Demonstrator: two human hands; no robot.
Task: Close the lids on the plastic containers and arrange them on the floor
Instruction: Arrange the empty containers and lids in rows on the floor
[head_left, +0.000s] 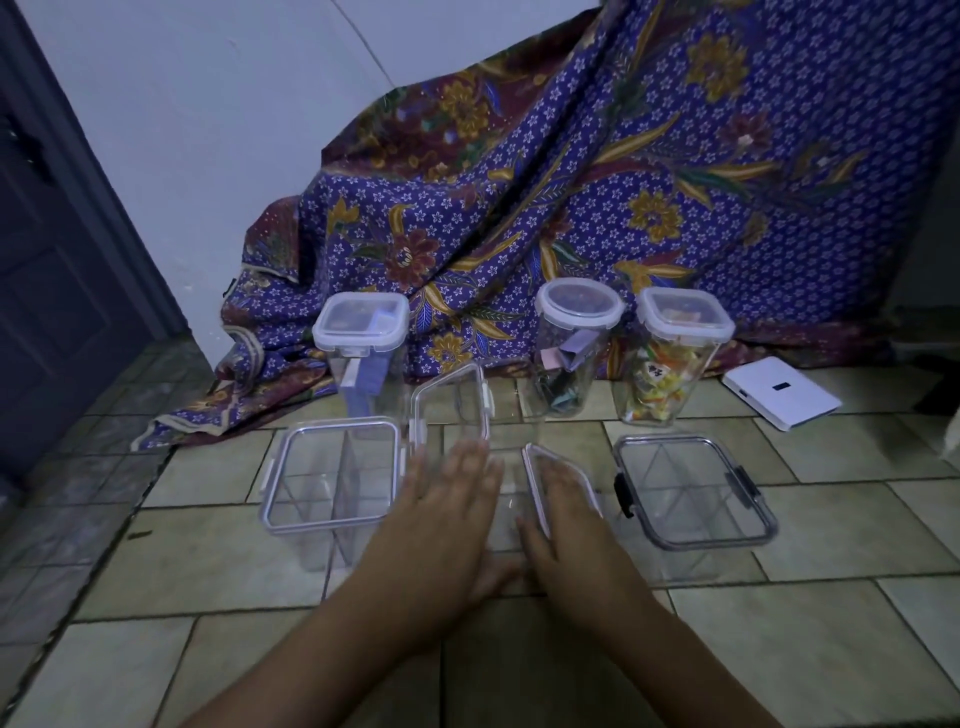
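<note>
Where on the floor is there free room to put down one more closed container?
Bare tiles lie nearest the camera, before the white-latched container and the black-latched container. More lie between the black-latched container and the white box. Around the left hand and right hand it is crowded.

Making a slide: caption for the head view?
Left hand and right hand, fingers straight, at a tilted lid between lidded containers.

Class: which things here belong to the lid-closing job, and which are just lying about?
Job: sweets container, round-lidded container, back-left container, front-left container, front-right container, tilted lid, left hand, right hand.
Lying about: patterned cloth, white box, door.
</note>
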